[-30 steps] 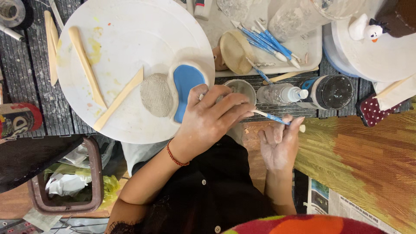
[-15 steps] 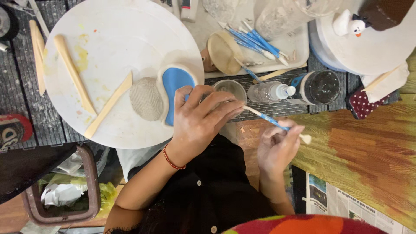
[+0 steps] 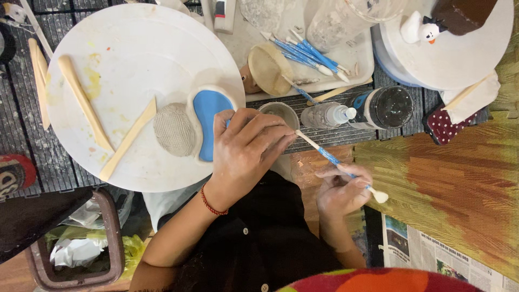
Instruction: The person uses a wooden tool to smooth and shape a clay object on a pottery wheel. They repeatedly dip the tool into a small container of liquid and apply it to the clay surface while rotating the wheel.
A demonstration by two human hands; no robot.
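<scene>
1. Both hands are working over the worktop (image 3: 432, 178): the left hand (image 3: 246, 154) is curling loosely, fingers bent over the edge of the blue clay piece (image 3: 208, 124), steadying it rather than fully gripping it.
2. The right hand (image 3: 340, 189) is closing around a thin blue-handled brush (image 3: 335, 162), pinching it near its pale outer end; the tip is pointing toward ten o'clock, reaching the small cup (image 3: 281, 112) just beside the left fingers.
3. The clay piece is lying on the round white board (image 3: 135, 54), at about four o'clock on it, touching a grey textured disc (image 3: 174, 130) on its nine o'clock side.
4. Blue colour is covering the middle of the piece, while its raised rim is showing white; so the centre seems painted, and the rim and the grey disc look unpainted.
5. Two wooden modelling sticks (image 3: 86, 105) are resting on the board at nine o'clock of the disc. More blue brushes (image 3: 308, 54) are lying in the tray (image 3: 346, 81) at twelve o'clock.
</scene>
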